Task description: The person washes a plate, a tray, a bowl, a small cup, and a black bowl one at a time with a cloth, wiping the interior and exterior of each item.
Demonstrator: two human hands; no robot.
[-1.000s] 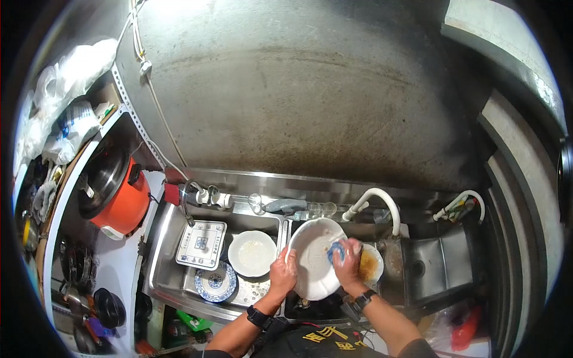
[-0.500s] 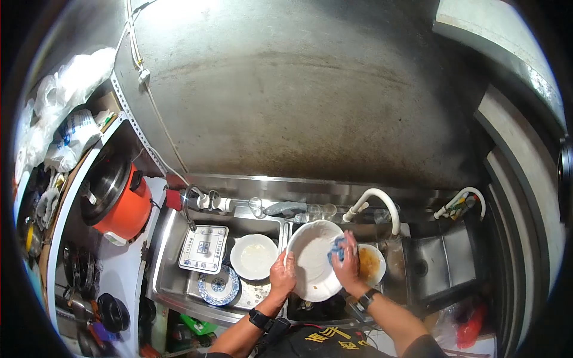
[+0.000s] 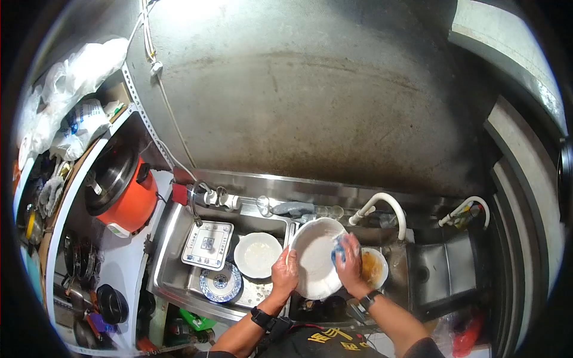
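A large white bowl [image 3: 315, 262] is held tilted above the middle sink. My left hand [image 3: 285, 273] grips its left rim, thumb on the inside. My right hand [image 3: 350, 267] presses a blue cloth [image 3: 339, 250] against the inner right side of the bowl. To the right, partly behind my right hand, sits a white bowl with orange-brown liquid [image 3: 373, 268]. The left sink holds a white bowl [image 3: 258, 255], a square patterned plate [image 3: 207, 245] and a blue-and-white round plate [image 3: 220, 283].
White curved faucets [image 3: 388, 203] rise behind the sinks. Glasses [image 3: 263, 205] and a grey cloth [image 3: 293, 209] line the back ledge. An orange cooker [image 3: 126, 203] stands on the left shelf. Another steel basin [image 3: 446, 265] lies at right.
The whole view has shifted slightly. My right hand and the blue cloth have moved a little against the inside of the large bowl, which my left hand still holds.
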